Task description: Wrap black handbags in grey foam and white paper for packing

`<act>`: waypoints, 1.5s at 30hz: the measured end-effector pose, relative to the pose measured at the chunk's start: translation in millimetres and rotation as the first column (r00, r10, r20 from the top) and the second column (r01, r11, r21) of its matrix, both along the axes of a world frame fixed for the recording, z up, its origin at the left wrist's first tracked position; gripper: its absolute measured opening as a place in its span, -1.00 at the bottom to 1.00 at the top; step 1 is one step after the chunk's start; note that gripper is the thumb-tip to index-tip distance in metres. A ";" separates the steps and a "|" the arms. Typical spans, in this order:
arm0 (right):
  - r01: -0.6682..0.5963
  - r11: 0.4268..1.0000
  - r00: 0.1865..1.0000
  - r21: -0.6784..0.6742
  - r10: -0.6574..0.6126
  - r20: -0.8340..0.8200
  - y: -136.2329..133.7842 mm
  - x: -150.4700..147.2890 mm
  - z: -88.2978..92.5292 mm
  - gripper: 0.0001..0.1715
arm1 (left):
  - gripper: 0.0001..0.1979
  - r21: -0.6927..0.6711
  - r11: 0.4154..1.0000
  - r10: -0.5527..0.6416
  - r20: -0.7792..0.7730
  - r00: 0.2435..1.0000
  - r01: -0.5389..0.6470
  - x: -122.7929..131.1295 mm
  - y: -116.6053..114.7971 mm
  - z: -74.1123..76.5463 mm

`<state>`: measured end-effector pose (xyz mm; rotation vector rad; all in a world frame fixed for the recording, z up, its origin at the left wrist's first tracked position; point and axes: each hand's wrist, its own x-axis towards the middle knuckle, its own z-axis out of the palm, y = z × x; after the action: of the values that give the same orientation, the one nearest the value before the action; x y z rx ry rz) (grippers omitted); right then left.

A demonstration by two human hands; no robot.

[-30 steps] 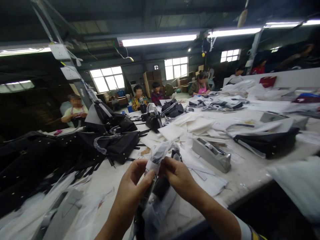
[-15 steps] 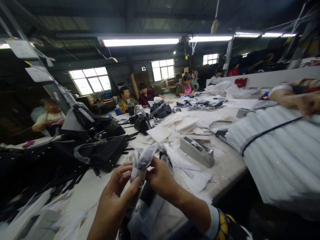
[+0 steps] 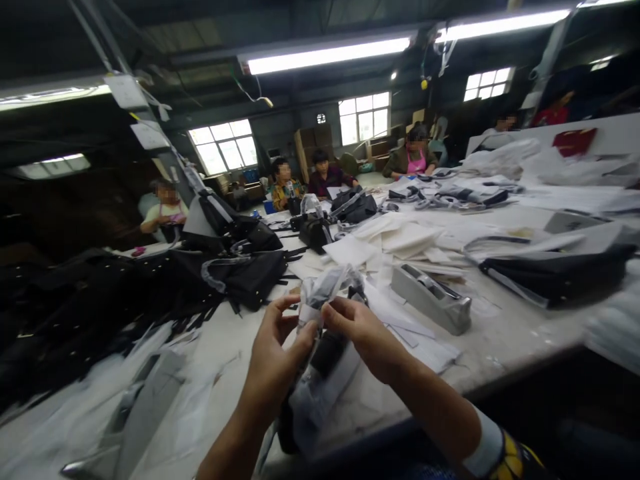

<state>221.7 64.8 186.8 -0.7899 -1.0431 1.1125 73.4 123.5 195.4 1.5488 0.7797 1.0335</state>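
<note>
A handle wrapped in clear plastic [image 3: 324, 285] rises in front of me, with a pale band around its near side. The dark bag [image 3: 327, 351] below it, partly under loose plastic, is largely hidden by my hands. On the band, my left hand [image 3: 274, 350] pinches from the left with thumb and fingers. My right hand [image 3: 367, 333] presses thumb and fingertips together on the wrapped handle from the right. A grey tape dispenser [image 3: 431, 300] stands just beyond my right hand.
Black bags [image 3: 255, 275] pile up on the left. White sheets [image 3: 400, 237] lie mid-table. Another dispenser [image 3: 133, 417] stands near left, and a black bag [image 3: 560, 272] lies at right. A blurred white bundle [image 3: 615, 327] hangs at the right edge. Several people sit across the table.
The view has swung left and tilted. At right, the white bundle has moved mostly out of view, uncovering a black bag, and the other person's arm is gone. Both my hands keep their grip.
</note>
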 end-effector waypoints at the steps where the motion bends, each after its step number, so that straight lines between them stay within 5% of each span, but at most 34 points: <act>1: 0.040 0.999 0.999 -0.015 -0.039 0.025 1.5 -2.0 0.7 -0.54 | -0.46 0.021 0.999 0.032 0.010 0.999 -0.032 1.2 -1.4 -0.9; 11: 0.073 0.986 0.996 -0.148 -0.064 0.065 12.0 -6.0 -6.8 -0.54 | -0.13 0.148 0.985 0.089 0.014 0.996 -0.090 1.0 -6.3 -9.3; 16: 0.139 0.986 0.977 -0.094 -0.121 0.175 19.4 -7.9 -10.1 -0.46 | -0.28 0.127 0.990 0.062 0.040 0.997 -0.067 -10.5 -10.9 -22.2; 20: 0.116 0.991 0.959 -0.073 -0.092 0.269 21.8 -0.7 -16.0 -0.39 | -0.42 0.155 0.973 0.172 0.018 0.985 -0.173 -31.6 -13.6 -38.5; 27: 0.355 0.935 0.757 0.017 -0.298 0.581 15.0 26.7 -35.6 -0.42 | -0.39 0.073 0.990 0.130 -0.110 0.985 -0.122 -59.6 -22.4 -68.1; 34: 0.427 0.888 0.553 0.171 -0.406 0.728 5.7 28.8 -30.3 -0.45 | -0.42 0.338 0.936 0.181 -0.235 0.955 -0.095 -23.2 -24.2 -23.9; 37: 0.425 0.886 0.539 0.184 -0.411 0.735 -0.2 33.6 -35.0 -0.40 | -0.36 0.417 0.909 0.162 -0.336 0.928 -0.007 -2.0 -15.3 -10.9; 42: 0.516 0.854 0.543 0.065 -0.385 0.746 -13.0 57.5 -69.5 -0.39 | -0.44 0.374 0.926 0.103 -0.379 0.920 0.051 6.6 -1.5 -6.0; 45: 0.559 0.828 0.557 -0.045 -0.335 0.760 -20.8 74.6 -101.0 -0.42 | -0.33 0.212 0.968 -0.066 -0.302 0.951 0.134 -10.7 5.8 -7.1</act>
<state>296.3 44.0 85.8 -1.7384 -1.2262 0.4607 62.7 129.4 188.3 1.9532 0.7924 0.8510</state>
